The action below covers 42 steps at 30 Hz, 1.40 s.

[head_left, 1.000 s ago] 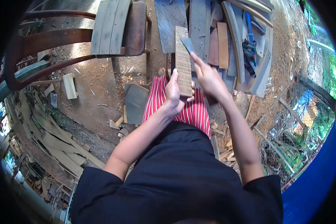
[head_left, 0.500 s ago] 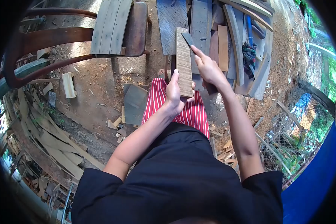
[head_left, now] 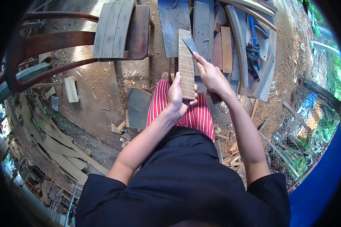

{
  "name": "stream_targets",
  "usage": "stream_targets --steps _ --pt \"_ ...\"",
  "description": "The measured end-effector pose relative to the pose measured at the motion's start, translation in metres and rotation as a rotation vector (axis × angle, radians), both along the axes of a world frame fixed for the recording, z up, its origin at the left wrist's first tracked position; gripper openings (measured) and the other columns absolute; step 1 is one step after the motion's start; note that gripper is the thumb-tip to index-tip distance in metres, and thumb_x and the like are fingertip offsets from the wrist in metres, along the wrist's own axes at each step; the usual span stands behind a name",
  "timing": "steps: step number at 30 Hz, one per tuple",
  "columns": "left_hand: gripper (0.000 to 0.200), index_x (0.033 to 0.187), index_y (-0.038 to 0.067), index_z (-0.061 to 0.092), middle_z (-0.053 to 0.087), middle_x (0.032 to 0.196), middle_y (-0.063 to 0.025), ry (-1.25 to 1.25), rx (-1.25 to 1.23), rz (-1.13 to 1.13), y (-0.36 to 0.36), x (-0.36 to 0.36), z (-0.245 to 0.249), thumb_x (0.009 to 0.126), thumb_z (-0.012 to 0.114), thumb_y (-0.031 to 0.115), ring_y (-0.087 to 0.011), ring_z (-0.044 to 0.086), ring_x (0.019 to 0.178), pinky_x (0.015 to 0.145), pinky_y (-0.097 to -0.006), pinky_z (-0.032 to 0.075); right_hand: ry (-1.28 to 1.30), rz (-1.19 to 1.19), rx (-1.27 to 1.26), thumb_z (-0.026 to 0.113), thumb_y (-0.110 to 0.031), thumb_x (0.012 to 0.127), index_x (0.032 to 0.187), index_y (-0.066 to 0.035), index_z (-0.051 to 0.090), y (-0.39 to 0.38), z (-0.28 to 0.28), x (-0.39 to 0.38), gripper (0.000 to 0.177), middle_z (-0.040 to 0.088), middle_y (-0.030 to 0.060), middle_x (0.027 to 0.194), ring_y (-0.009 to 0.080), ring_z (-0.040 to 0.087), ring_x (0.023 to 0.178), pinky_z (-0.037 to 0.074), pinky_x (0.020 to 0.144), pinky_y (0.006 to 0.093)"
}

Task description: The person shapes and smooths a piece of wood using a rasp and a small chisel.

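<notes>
My left hand (head_left: 177, 95) is closed around the lower end of a wooden board (head_left: 185, 64), with the thumb along its left edge and fingertips showing at its right. The board stands out lengthwise away from me, above my lap, and its broad face shows fine cross lines. My right hand (head_left: 212, 77) grips a knife (head_left: 189, 45) with a flat dark-grey blade. The blade's tip lies over the upper part of the board, seemingly against its face. Below my right palm the knife's dark handle end sticks out; the rest of the handle is hidden by my fingers.
A bench with wooden planks (head_left: 202, 30) stands ahead, carrying curved pieces and a bunched cloth (head_left: 252, 56). A wooden chair (head_left: 138, 34) with slats on its seat lies at the upper left. Offcuts (head_left: 119, 127) and a short block (head_left: 72, 89) are on the dirt floor.
The knife blade has shifted slightly down and left across the board, with my right hand moving the same way. My left hand keeps its hold on the board.
</notes>
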<state>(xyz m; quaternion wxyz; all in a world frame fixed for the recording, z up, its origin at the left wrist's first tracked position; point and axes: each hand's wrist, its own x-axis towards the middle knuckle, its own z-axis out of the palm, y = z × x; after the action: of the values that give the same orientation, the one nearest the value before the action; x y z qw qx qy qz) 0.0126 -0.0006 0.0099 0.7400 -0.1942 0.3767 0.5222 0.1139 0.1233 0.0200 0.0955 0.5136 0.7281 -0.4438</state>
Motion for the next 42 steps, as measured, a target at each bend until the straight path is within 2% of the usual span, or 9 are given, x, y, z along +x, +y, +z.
stream_targets --steps 8,9,16,21,25,30,34,35,42 --pt "0.05 0.109 0.012 0.045 0.055 0.074 -0.0087 0.0 -0.024 0.04 0.005 0.001 0.007 0.1 0.025 0.057 -0.0185 0.051 0.055 0.042 -0.0305 0.038 -0.001 -0.078 -0.06 0.036 -0.027 0.099 0.146 -0.022 0.037 0.01 -0.008 -0.008 0.047 0.063 0.0297 0.111 0.0318 0.067 0.057 0.056 0.051 0.0411" --pt "0.05 0.109 0.012 0.045 0.055 0.074 -0.0087 -0.008 -0.029 0.039 0.006 0.001 0.006 0.1 0.025 0.057 -0.0185 0.051 0.055 0.042 -0.0305 0.038 0.054 -0.067 0.009 0.034 -0.03 0.098 0.145 -0.019 0.038 0.0 -0.01 -0.001 0.048 0.062 0.0307 0.109 0.0447 0.064 0.094 0.048 0.091 0.0484" --pt "0.048 0.11 0.013 0.046 0.056 0.079 -0.0096 0.029 -0.01 -0.007 0.004 0.004 0.005 0.101 0.023 0.055 -0.0176 0.052 0.06 0.045 -0.0288 0.04 0.055 -0.208 -0.158 0.037 -0.025 0.099 0.146 -0.022 0.037 0.003 0.014 -0.008 0.047 0.065 0.0249 0.092 0.0231 0.058 0.042 0.054 0.047 0.0377" --pt "0.051 0.11 0.012 0.046 0.055 0.078 -0.0091 0.014 0.006 -0.036 0.001 0.001 0.0 0.101 0.02 0.055 -0.0171 0.052 0.06 0.045 -0.0284 0.04 -0.054 -0.28 -0.379 0.035 -0.028 0.099 0.145 -0.02 0.038 0.016 0.024 -0.021 0.047 0.056 0.0259 0.126 0.0436 0.054 0.116 0.04 0.102 0.0458" --pt "0.051 0.11 0.012 0.047 0.055 0.08 -0.0084 -0.014 0.027 -0.039 0.005 -0.007 0.002 0.101 0.021 0.055 -0.0171 0.053 0.062 0.046 -0.0283 0.04 0.082 -0.098 0.046 0.034 -0.031 0.098 0.145 -0.018 0.038 0.018 -0.022 -0.02 0.048 0.06 0.0267 0.117 0.0428 0.064 0.097 0.052 0.086 0.0454" --pt "0.051 0.111 0.012 0.047 0.055 0.081 -0.0085 -0.042 0.02 -0.024 0.004 -0.005 0.002 0.101 0.022 0.055 -0.0179 0.053 0.065 0.046 -0.0285 0.041 0.083 -0.233 -0.239 0.036 -0.027 0.098 0.147 -0.021 0.034 0.012 0.01 -0.012 0.049 0.065 0.0207 0.079 0.0235 0.059 0.042 0.054 0.046 0.0379" --pt "0.05 0.112 0.012 0.046 0.055 0.081 -0.0086 -0.003 0.034 -0.032 0.002 0.001 0.001 0.101 0.022 0.054 -0.0181 0.053 0.064 0.046 -0.0284 0.04 0.08 -0.258 -0.217 0.036 -0.028 0.099 0.146 -0.021 0.037 0.007 0.013 -0.009 0.048 0.066 0.0238 0.087 0.0257 0.061 0.045 0.054 0.047 0.037" --pt "0.05 0.112 0.011 0.046 0.055 0.081 -0.0086 0.018 0.043 -0.038 0.003 0.0 0.0 0.101 0.022 0.054 -0.0182 0.053 0.064 0.046 -0.0284 0.04 0.25 -0.088 0.27 0.037 -0.028 0.099 0.145 -0.021 0.038 -0.007 -0.056 0.006 0.047 0.065 0.0225 0.083 0.0253 0.061 0.045 0.055 0.048 0.0375" --pt "0.051 0.112 0.01 0.044 0.055 0.082 -0.0092 0.023 0.038 -0.048 0.004 -0.002 0.0 0.1 0.023 0.055 -0.0182 0.053 0.065 0.045 -0.0282 0.041 0.023 -0.178 -0.119 0.035 -0.031 0.098 0.144 -0.02 0.04 0.03 -0.016 -0.023 0.047 0.061 0.0274 0.117 0.0385 0.068 0.087 0.053 0.084 0.0435"
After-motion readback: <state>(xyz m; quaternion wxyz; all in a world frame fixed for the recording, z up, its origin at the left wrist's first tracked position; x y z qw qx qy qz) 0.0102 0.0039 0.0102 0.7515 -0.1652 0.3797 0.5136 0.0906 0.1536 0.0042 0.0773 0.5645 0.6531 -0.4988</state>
